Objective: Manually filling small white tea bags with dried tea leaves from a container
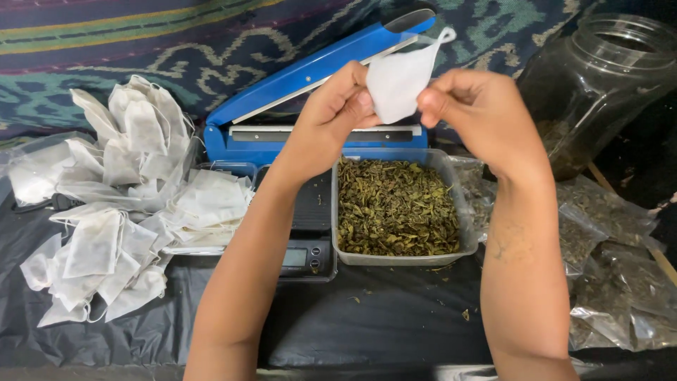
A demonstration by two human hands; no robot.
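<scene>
Two hands, left (331, 113) and right (469, 106), each pinch shut a grip on one white bag (398, 77) above the tub (467, 243) of dried leaves (395, 208).

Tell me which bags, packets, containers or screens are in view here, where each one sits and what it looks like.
Small white filter bag: pinched between left hand and right hand, above the tray.
Pile of white filter bags: left side.
Clear plastic tray of dried green leaves: centre.
Small grey scale screen: left of the tray.
Clear plastic bags of leaves: right side.
Clear plastic jar: upper right.
</scene>
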